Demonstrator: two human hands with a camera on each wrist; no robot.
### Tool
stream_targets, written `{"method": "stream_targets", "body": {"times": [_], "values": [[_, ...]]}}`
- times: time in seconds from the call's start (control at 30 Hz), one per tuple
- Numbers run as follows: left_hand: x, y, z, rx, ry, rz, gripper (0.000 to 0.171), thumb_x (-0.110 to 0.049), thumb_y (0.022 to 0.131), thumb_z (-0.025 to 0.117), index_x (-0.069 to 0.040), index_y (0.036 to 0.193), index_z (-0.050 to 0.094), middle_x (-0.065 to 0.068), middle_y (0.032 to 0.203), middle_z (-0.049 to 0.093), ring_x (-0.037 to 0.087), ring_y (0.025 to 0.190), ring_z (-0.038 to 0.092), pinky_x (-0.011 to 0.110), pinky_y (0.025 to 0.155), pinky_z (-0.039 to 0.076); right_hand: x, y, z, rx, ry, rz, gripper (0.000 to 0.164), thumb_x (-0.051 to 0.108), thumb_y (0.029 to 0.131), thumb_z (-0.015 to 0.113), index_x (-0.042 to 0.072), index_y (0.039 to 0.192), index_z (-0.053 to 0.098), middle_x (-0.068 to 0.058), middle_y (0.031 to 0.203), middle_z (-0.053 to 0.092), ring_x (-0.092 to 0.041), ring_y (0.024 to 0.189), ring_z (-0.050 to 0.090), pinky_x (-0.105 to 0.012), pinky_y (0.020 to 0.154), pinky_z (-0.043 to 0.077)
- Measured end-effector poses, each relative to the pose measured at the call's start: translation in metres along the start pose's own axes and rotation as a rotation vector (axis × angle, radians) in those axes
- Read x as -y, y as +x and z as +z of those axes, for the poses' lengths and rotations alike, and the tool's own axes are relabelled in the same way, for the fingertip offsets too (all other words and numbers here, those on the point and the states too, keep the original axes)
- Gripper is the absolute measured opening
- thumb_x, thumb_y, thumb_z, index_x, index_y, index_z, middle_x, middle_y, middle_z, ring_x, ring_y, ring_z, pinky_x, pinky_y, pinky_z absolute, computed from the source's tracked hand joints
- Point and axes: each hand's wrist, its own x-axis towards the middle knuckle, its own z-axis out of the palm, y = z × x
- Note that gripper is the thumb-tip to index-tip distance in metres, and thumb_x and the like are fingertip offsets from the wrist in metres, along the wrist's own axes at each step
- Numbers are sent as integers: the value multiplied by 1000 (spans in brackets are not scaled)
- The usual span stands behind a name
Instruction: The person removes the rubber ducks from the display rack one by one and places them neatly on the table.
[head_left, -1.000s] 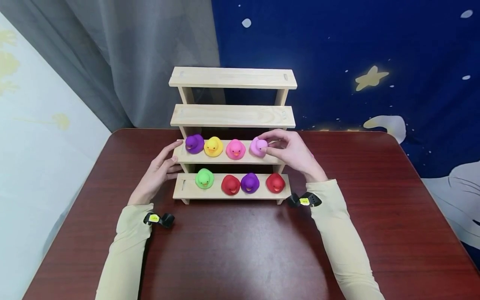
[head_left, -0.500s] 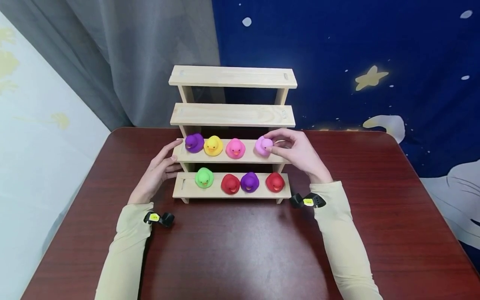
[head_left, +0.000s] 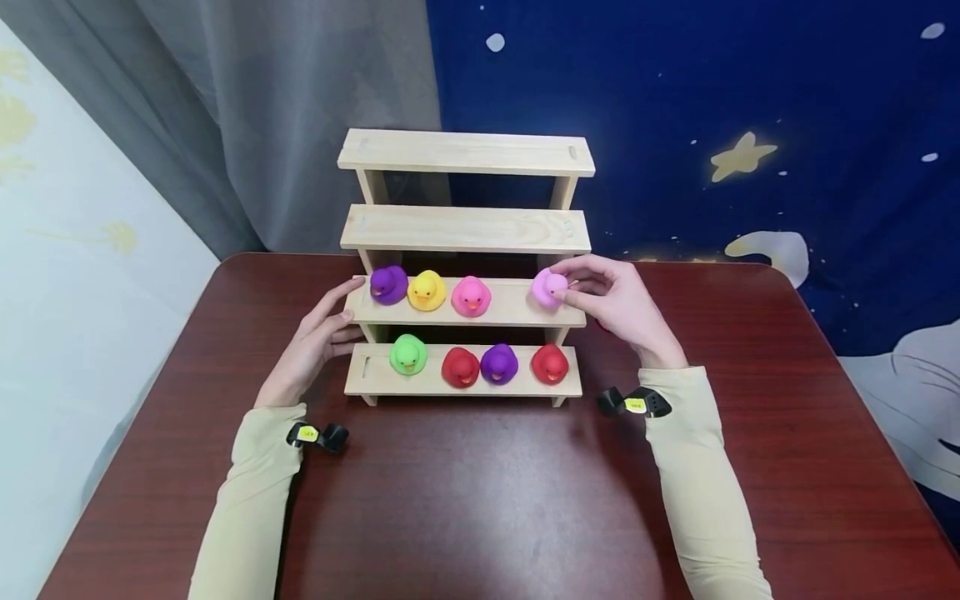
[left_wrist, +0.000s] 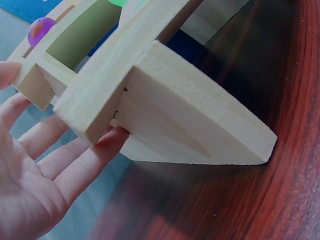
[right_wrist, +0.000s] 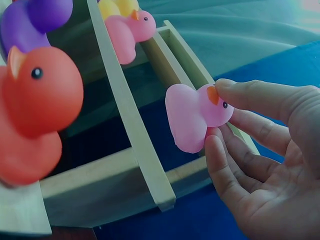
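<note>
A light purple-pink rubber duck (head_left: 550,287) is pinched by my right hand (head_left: 630,308) at the right end of the second tier up. In the right wrist view, thumb and fingertips press the head of this duck (right_wrist: 187,120). My left hand (head_left: 303,354) touches the left end of the wooden stepped shelf (head_left: 465,229), its fingers fairly straight; the left wrist view shows fingertips against the shelf's side panel (left_wrist: 185,115). Along the same tier stand a purple duck (head_left: 389,285), a yellow duck (head_left: 427,290) and a pink duck (head_left: 471,297).
On the lowest tier sit a green duck (head_left: 408,355), a red duck (head_left: 461,367), a purple duck (head_left: 499,364) and another red duck (head_left: 551,364). Two bare upper tiers rise behind. The shelf stands on a dark red-brown table (head_left: 450,500), with a curtain (head_left: 315,125) behind.
My right hand has moved rightward with the light purple-pink duck, away from the pink duck to the tier's right end. My left hand stays at the shelf's left end.
</note>
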Motion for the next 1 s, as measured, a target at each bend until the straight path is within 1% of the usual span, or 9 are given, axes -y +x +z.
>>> {"method": "stream_targets", "body": {"times": [0.27,0.37,0.5,0.57,0.6,0.73,0.83,1.0], "values": [[-1,0,-1,6,-4,-6,48,-24,104,43,-22,151,33,12,149,32,23,109,62,32,84,52,-4,-7,-8,-31,49,26,32,3,84,74,-4,114,67,-8,105,68,-18,87,65,-23,82,50],[-1,0,-1,9,-10,-8,48,-24,104,43,-23,151,33,11,151,30,27,112,60,32,85,52,-7,-10,-12,-45,60,40,31,5,84,75,-3,113,67,-7,104,68,-18,85,65,-22,75,51],[-1,2,-1,15,-12,-13,48,-23,104,44,-24,151,34,9,153,27,31,114,58,33,87,51,-10,-15,-19,-53,80,69,31,6,85,74,-3,114,67,-6,99,68,-17,76,65,-21,62,49],[-1,3,-2,17,-15,-15,48,-23,104,44,-24,151,34,9,153,27,30,114,58,33,87,51,-10,-17,-23,-61,82,75,31,6,85,73,-3,114,66,-6,98,68,-17,74,65,-22,60,49],[-1,3,-2,17,-17,-15,48,-23,104,44,-24,151,34,9,153,27,30,114,59,33,86,51,-10,-18,-24,-67,79,78,31,6,85,74,-3,114,67,-6,97,68,-17,74,65,-22,60,49],[-1,2,-2,17,-23,-12,48,-22,104,43,-24,151,34,10,152,28,30,114,59,32,85,52,-9,-21,-29,-88,45,75,33,7,85,74,-2,116,67,-7,99,68,-18,81,68,-22,69,51],[-1,2,-2,13,-23,-10,48,-23,104,43,-23,151,34,11,150,31,30,113,59,32,85,52,-9,-23,-32,-99,16,82,34,9,85,74,-2,116,67,-6,100,68,-18,83,67,-21,73,51],[0,0,-1,7,-24,-12,49,-23,104,44,-22,151,34,14,147,35,29,111,60,33,85,52,-13,-26,-39,-124,-22,97,34,11,85,75,-2,115,67,-3,102,68,-16,83,66,-20,75,51]]}}
